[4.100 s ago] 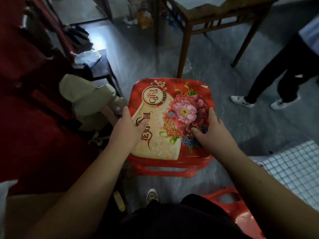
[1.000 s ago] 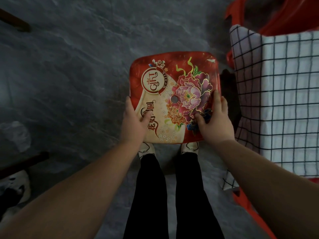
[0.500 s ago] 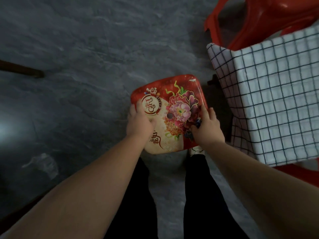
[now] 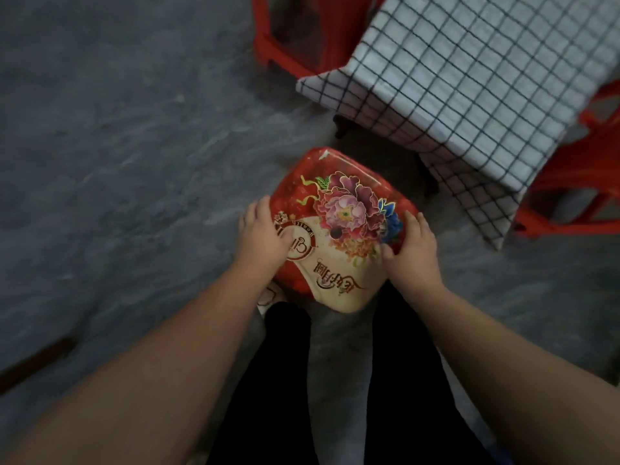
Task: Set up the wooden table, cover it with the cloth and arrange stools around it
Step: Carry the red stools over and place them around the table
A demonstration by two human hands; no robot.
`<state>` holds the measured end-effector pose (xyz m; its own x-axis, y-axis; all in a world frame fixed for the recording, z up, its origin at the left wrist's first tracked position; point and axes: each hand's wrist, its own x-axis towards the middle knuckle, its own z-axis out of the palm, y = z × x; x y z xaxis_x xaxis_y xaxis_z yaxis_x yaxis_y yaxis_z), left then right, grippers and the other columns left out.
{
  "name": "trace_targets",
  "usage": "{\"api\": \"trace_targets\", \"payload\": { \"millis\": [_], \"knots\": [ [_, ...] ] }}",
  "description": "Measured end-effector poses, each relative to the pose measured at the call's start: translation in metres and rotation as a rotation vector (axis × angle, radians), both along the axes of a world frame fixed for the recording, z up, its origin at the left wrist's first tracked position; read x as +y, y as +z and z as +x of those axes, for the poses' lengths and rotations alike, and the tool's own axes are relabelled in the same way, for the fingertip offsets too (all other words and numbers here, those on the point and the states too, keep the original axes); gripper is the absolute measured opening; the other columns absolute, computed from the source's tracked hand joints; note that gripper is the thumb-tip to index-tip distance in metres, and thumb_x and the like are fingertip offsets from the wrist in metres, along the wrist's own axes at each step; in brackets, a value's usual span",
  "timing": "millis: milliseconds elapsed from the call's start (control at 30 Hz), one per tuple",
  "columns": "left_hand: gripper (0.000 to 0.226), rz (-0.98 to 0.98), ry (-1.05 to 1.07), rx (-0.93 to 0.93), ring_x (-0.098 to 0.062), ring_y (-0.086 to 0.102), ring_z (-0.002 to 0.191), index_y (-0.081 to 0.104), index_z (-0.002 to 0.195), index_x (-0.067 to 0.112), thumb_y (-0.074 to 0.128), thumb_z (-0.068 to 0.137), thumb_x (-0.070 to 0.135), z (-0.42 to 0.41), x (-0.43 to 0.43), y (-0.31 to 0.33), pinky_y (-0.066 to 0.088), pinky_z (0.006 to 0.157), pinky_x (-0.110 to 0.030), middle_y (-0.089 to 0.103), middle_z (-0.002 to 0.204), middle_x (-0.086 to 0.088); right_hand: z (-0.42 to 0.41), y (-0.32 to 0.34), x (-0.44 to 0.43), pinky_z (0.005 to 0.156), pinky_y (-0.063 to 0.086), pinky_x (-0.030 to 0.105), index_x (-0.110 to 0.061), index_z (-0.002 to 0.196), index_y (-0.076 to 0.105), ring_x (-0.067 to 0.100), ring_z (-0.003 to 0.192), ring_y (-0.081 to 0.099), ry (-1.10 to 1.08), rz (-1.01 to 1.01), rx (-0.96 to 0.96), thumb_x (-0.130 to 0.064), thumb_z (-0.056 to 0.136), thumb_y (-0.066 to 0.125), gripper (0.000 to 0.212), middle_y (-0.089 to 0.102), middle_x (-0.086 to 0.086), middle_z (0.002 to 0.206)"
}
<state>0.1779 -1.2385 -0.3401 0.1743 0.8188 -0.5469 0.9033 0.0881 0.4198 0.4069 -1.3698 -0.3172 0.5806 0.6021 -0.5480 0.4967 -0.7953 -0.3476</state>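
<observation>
Fingers of my left hand [image 4: 260, 234] and right hand [image 4: 411, 251] clasp opposite edges of the red flowered stool [image 4: 339, 226], thumbs pressed on its seat. It sits low before my legs, near the corner of the table under its checked cloth [image 4: 469, 82]. Two more red stools [image 4: 288, 38] flank that table.

Grey stone-look floor [image 4: 127, 135] carries a cloth-covered table [image 4: 469, 78] beyond the right fingers [image 4: 411, 223], red stools [image 4: 285, 38] past it, and the flowered stool [image 4: 339, 229] between both hands' fingers
</observation>
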Motion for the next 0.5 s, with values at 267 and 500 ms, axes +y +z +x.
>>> {"api": "trace_targets", "payload": {
  "millis": [267, 500],
  "knots": [
    [0.107, -0.342, 0.027, -0.040, -0.032, 0.045, 0.137, 0.012, 0.159, 0.024, 0.080, 0.079, 0.045, -0.003, 0.032, -0.022, 0.042, 0.109, -0.055, 0.038, 0.155, -0.010, -0.053, -0.027, -0.022, 0.113, 0.035, 0.051, -0.018, 0.157, 0.016, 0.033, 0.139, 0.040, -0.648, 0.019, 0.226, -0.030, 0.079, 0.077, 0.100, 0.033, 0.011, 0.154],
    [0.098, -0.368, 0.066, -0.174, -0.027, 0.059, 0.118, 0.017, 0.154, 0.030, 0.082, 0.080, 0.032, -0.005, 0.022, -0.040, 0.052, 0.096, -0.049, 0.057, 0.136, -0.005, -0.071, -0.055, -0.027, 0.111, 0.034, 0.042, -0.017, 0.158, -0.009, 0.034, 0.138, 0.042, -0.820, -0.014, 0.349, -0.035, 0.086, 0.074, 0.111, 0.040, 0.015, 0.152]
  ]
}}
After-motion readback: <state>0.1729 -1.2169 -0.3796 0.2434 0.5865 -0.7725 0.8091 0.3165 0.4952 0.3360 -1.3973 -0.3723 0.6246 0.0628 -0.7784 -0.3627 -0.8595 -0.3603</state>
